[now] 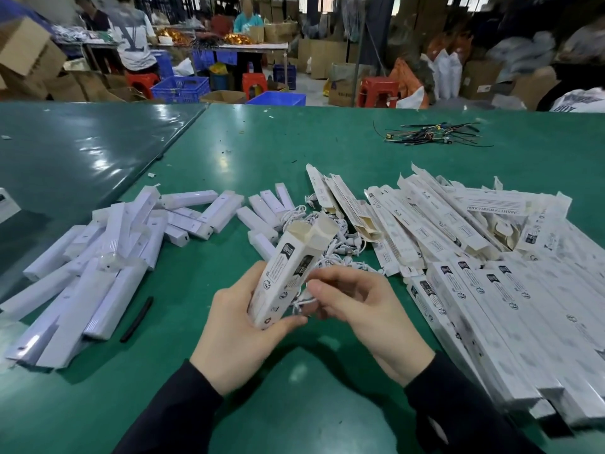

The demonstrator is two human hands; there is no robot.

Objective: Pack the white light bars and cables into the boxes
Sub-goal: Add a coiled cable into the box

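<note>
Left hand gripped the open box upright while right hand pinched a coiled cable beside it, so I'd feed the coil in flap-end first.

My feed is bright and evenly lit from overhead; white glare streaks the green counter at left. Soft shadows sit beneath my hands. Edges bow with wide-angle distortion, and the background looks soft.
</note>
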